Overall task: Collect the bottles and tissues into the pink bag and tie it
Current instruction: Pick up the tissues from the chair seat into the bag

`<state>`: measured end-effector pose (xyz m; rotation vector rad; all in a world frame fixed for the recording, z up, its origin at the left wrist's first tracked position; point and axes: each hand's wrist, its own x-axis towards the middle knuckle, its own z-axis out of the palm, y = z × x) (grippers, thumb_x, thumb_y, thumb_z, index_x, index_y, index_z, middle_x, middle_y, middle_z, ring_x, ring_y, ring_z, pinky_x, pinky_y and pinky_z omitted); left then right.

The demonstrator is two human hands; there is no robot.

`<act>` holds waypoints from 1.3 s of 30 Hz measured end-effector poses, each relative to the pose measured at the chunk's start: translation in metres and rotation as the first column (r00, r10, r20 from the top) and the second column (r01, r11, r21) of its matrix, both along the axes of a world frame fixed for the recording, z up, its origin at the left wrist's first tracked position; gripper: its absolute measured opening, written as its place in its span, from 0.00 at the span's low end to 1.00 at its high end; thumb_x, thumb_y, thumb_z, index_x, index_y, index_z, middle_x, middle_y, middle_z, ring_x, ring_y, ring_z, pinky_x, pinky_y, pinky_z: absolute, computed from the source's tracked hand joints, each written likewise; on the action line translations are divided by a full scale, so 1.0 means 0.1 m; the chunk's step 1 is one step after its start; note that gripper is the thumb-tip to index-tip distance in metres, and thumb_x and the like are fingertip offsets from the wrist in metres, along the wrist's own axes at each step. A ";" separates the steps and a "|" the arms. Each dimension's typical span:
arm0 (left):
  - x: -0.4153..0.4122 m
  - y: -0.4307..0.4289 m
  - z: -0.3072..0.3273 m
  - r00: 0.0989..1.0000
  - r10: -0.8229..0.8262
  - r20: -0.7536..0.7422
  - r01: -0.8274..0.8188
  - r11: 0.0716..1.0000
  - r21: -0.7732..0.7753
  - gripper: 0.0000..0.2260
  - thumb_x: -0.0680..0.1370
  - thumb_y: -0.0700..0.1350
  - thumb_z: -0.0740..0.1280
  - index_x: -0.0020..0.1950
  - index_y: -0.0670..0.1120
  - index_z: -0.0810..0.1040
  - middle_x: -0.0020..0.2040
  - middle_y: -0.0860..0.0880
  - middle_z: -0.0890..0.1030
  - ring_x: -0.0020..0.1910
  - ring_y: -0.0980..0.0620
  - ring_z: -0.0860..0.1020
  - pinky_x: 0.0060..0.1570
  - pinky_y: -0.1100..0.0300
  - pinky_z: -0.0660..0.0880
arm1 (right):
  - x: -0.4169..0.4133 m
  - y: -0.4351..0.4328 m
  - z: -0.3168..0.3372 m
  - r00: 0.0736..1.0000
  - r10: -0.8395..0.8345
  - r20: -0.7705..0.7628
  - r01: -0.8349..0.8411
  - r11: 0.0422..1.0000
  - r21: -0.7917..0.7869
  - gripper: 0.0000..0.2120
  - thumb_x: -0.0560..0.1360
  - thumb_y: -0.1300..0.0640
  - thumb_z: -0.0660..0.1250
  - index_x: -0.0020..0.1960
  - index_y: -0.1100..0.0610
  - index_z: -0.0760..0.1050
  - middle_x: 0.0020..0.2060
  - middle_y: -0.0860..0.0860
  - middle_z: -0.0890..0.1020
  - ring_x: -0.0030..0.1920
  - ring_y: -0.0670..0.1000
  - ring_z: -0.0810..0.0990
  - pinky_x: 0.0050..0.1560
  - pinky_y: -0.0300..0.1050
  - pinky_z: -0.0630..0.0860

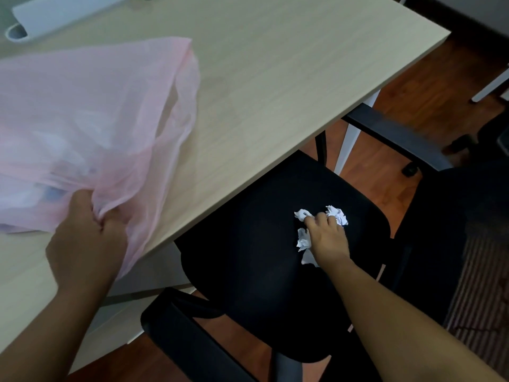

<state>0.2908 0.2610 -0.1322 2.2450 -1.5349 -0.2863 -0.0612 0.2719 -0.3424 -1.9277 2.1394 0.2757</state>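
The thin pink bag (91,111) lies on the light wooden desk (275,73) at the left, with pale shapes showing faintly through the plastic. My left hand (85,238) is shut on a bunched fold of the bag near the desk's front edge. On the black chair seat (248,257) below the desk, several crumpled white tissues (337,213) lie in a cluster. My right hand (327,235) rests palm down on them, fingers curled over the wads; part of the tissues is hidden under it. No bottle is clearly visible.
A white object (55,15) lies at the desk's far left corner. The chair's black armrests (391,133) flank the seat, and its mesh back (473,271) stands at the right. Reddish wooden floor (413,86) and a white desk leg (349,139) show beyond the chair.
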 end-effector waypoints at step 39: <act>0.40 -0.19 1.71 0.761 -0.041 -0.647 -0.208 0.930 -0.303 0.10 0.78 0.46 0.61 0.51 0.39 0.74 0.41 0.48 0.76 0.39 0.51 0.71 0.40 0.55 0.69 | 2.68 -0.76 3.27 -0.571 -0.300 0.764 0.183 0.861 0.475 0.12 0.77 0.66 0.65 0.57 0.54 0.76 0.49 0.55 0.82 0.40 0.49 0.83 0.37 0.43 0.80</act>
